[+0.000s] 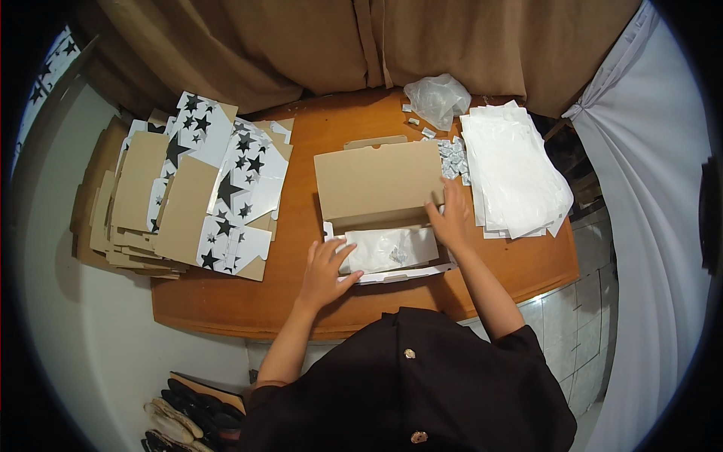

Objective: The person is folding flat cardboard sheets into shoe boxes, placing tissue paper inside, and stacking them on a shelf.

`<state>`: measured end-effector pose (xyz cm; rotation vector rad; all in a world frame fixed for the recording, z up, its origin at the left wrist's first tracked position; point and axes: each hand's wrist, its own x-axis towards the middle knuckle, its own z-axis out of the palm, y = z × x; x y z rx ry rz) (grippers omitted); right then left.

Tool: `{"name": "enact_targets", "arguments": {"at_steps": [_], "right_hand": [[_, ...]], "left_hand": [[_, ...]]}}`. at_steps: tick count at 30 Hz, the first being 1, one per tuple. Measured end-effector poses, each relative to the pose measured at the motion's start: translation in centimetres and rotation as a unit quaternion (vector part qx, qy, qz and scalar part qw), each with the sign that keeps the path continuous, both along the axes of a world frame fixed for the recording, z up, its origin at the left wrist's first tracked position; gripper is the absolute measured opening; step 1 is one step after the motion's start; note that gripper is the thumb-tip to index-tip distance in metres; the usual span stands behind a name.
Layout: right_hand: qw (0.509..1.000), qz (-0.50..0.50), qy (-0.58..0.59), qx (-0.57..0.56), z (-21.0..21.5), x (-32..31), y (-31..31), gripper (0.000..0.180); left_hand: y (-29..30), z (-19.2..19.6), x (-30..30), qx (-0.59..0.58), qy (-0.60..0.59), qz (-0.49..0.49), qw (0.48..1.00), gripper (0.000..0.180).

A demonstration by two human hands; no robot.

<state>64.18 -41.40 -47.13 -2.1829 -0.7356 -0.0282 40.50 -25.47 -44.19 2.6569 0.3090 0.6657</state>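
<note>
In front of me on the table, a cardboard box (378, 179) stands with its plain brown lid raised toward the far side. Inside lies a white wrapped package (392, 250) that has a small grey mark on its wrapping. My left hand (325, 273) is spread over the box's near left corner, fingers reaching the package's left end and the thumb by the front wall. At the lid's right edge is my right hand (450, 218), fingers stretched upward and thumb apart, over the lid's brown face. Whether its fingers touch the lid, I cannot tell.
Flattened star-patterned cardboard boxes (226, 188) are piled at left. Several small sachets (453, 158) lie right of the box, with a clear plastic bag (438, 102) behind. White paper sheets (514, 169) are stacked at right. Brown curtains (467, 45) hang along the far table edge (331, 96).
</note>
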Motion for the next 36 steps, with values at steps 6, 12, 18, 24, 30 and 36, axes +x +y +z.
{"name": "enact_targets", "arguments": {"at_steps": [6,12,18,24,30,36], "right_hand": [[0.937,-0.037,0.291,0.190,-2.4,3.7,1.0,0.077],[0.921,-0.011,0.313,0.230,1.8,0.9,0.7,0.074],[0.917,0.046,0.263,0.297,3.7,-1.4,-0.3,0.085],[0.911,0.007,0.240,0.334,5.1,-5.5,-0.1,0.101],[0.944,-0.033,0.141,0.295,2.5,-9.0,0.5,0.103],[0.944,-0.020,0.147,0.294,0.8,-11.6,0.1,0.098]], "left_hand": [[-2.1,-5.5,-3.2,0.009,-0.056,-0.063,0.996,0.031],[-2.0,-7.9,-3.4,0.019,-0.070,-0.052,0.996,0.026],[-1.4,-9.0,-3.2,0.071,-0.092,-0.043,0.992,0.021],[-0.8,-8.7,-2.8,0.124,-0.066,0.022,0.990,0.040],[-3.3,-8.5,-1.0,0.120,-0.059,0.006,0.991,0.037],[-4.1,-9.5,-1.4,0.087,-0.037,-0.019,0.995,0.039]]}}
